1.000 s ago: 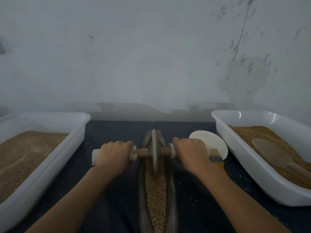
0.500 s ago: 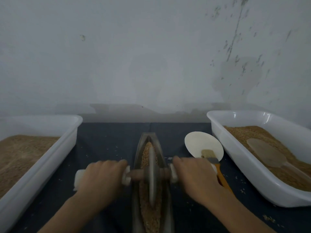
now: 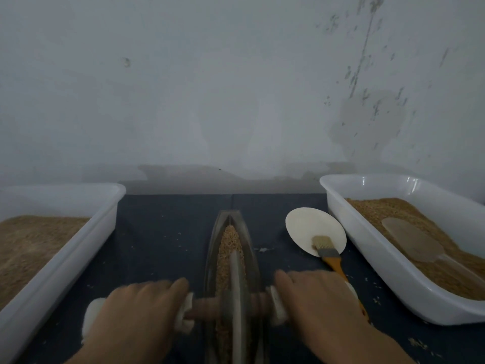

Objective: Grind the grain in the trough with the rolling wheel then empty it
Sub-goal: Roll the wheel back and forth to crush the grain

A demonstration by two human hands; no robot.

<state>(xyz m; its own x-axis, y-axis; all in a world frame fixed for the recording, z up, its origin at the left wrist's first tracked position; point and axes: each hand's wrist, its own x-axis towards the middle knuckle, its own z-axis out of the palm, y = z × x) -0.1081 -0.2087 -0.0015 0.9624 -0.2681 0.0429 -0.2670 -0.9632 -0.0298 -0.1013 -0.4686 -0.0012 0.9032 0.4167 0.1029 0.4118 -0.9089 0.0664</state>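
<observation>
L hand [image 3: 136,313] & R hand [image 3: 319,303] each gripping axle handles of rolling wheel [image 3: 236,298], set in grain-filled trough [image 3: 231,240], near end.

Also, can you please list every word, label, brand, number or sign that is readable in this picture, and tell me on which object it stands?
None: no text can be read in the head view.
The white tubs, the trough, the wheel, the brush and the round disc show no label or print.
The wall carries only stains and scuff marks, not letters.
</observation>
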